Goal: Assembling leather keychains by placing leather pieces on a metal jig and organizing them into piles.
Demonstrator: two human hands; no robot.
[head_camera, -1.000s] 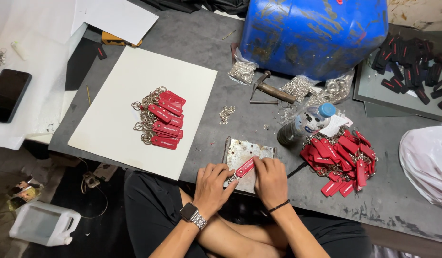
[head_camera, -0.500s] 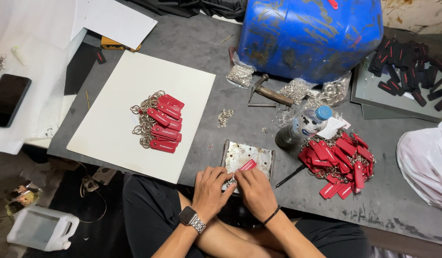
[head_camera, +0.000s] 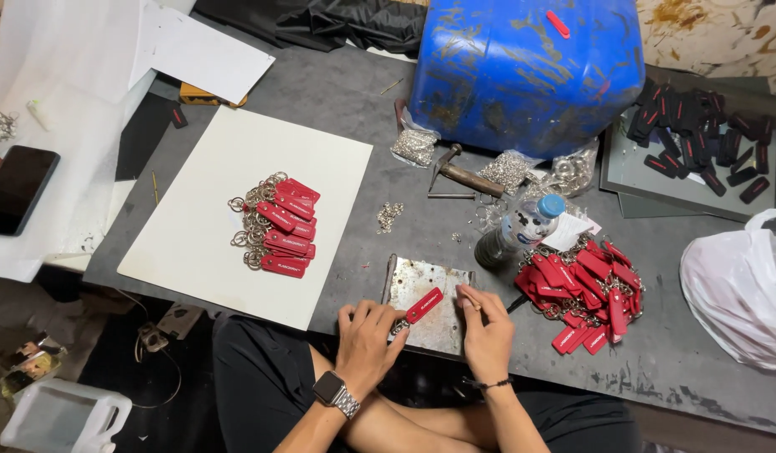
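Note:
A red keychain tag (head_camera: 424, 304) lies on a small metal plate (head_camera: 442, 282) at the near edge of the grey mat. My left hand (head_camera: 367, 341), with a watch on the wrist, pinches the ring end of that tag. My right hand (head_camera: 485, 329) rests on the plate's right side with a small metal piece between its fingertips. A neat stack of finished red tags with rings (head_camera: 278, 225) sits on a white board (head_camera: 195, 226) to the left. A loose heap of red tags (head_camera: 585, 281) lies to the right.
A blue drum (head_camera: 526, 63) stands at the back. A hammer (head_camera: 463, 176), bags of metal rings (head_camera: 415, 145), a water bottle (head_camera: 522, 226), a tray of black tags (head_camera: 698, 138), a white plastic bag (head_camera: 740, 289) and a phone (head_camera: 15, 189) surround the work spot.
My right hand has come off the red tag and shifted to the right side of the plate. The left hand stays at the tag's ring end.

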